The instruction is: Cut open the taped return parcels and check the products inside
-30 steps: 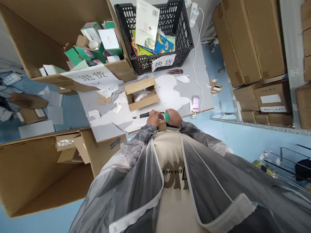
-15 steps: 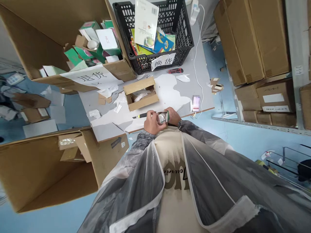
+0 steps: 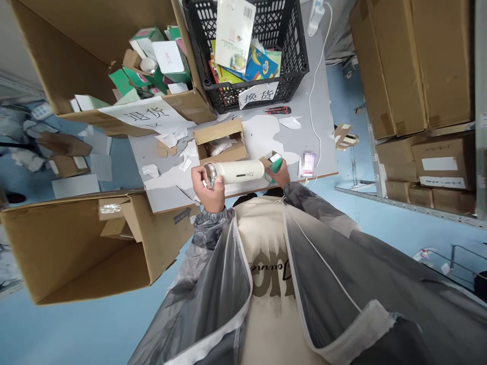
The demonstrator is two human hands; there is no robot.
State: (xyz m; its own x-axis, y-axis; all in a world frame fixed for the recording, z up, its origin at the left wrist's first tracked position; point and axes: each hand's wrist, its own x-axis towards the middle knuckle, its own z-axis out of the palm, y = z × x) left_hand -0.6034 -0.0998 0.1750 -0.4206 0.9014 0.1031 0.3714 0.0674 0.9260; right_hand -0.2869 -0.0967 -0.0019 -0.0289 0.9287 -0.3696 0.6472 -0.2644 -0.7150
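A cream-white thermos bottle [image 3: 241, 171] with a shiny metal cap lies level above the table's near edge. My left hand [image 3: 210, 191] is closed around its capped end at the left. At the bottle's other end, my right hand [image 3: 280, 174] is closed on a small green carton [image 3: 275, 163] with an open flap. Bottle and carton meet end to end; whether the bottle's base is still inside the carton I cannot tell. Just beyond the bottle sits an open small cardboard box [image 3: 221, 143] with clear wrapping in it.
A large cardboard box [image 3: 207, 109] of green cartons and a black crate [image 3: 302, 71] of books stand at the back. A red utility knife [image 3: 277, 110], paper scraps [image 3: 151, 171] and a phone [image 3: 308, 164] lie on the table. Another large box [image 3: 167, 243] stands at left.
The bottle has come out of the carton to the left, drawn by my left hand. My right hand has moved slightly right with the carton. The view has shifted a little.
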